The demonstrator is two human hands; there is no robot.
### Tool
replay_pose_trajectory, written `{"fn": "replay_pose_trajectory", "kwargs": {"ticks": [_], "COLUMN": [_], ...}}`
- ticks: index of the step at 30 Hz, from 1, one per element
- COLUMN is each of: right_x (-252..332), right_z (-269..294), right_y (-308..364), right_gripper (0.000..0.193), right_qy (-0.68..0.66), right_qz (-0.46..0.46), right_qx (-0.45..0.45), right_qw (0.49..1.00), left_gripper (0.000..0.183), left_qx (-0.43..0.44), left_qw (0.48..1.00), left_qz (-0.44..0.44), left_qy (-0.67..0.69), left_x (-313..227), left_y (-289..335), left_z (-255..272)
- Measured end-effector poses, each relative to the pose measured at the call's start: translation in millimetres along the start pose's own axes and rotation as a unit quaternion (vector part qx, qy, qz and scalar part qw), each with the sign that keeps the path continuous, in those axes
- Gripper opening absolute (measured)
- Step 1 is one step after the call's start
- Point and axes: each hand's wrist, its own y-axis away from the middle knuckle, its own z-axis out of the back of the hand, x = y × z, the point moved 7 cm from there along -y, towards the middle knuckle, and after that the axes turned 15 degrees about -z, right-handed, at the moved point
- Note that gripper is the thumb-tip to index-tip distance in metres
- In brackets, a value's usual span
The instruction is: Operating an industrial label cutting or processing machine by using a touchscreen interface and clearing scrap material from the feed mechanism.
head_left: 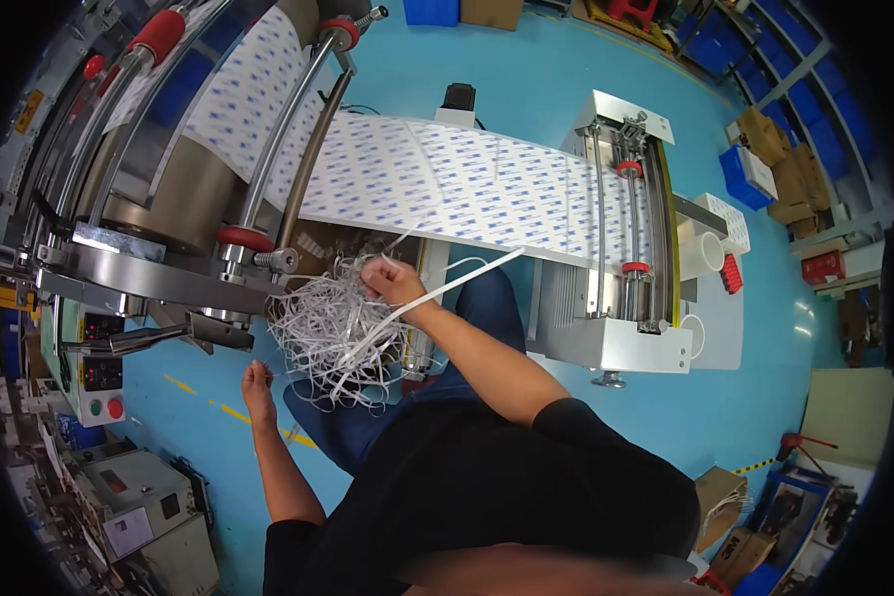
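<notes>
Black sleeves lead up to both hands: the right hand (392, 281) is closed on a tangle of white paper strips (330, 333) hanging below the printed sheet (467, 184); the left hand (258, 385), fingers loosely curled, holds nothing, just beside the tangle's lower edge

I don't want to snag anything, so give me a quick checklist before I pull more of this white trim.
1. Right hand gripping the tangle of white strips: ok.
2. Left hand free, open below the tangle: ok.
3. Both hands away from the rollers: ok.
4. Printed sheet web flat between the machines: ok.
5. Long strip free of snags: cannot tell.
</notes>
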Motion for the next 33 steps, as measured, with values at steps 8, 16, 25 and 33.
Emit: {"fn": "replay_pose_trajectory", "kwargs": {"ticks": [8, 16, 25, 33], "right_x": [-15, -32, -42, -42], "right_z": [-54, -93, -93, -63], "right_y": [-38, -30, -38, -32], "right_gripper": [0.025, 0.034, 0.022, 0.036], "right_qy": [-0.083, 0.061, 0.180, 0.115], "right_qz": [-0.012, -0.057, -0.039, -0.042], "right_qx": [0.063, 0.134, 0.108, 0.050], "right_qw": [0.994, 0.987, 0.977, 0.991], "left_gripper": [0.025, 0.028, 0.028, 0.033], "left_qx": [0.014, -0.313, 0.240, 0.372], "left_qw": [0.998, 0.936, 0.837, 0.901], "left_qz": [0.022, 0.103, -0.370, -0.124], "left_qy": [0.052, 0.123, -0.325, -0.186], "left_x": [20, 13, -156, -131], "left_y": [-54, -59, -30, -49], "left_z": [69, 83, -210, -264]}}
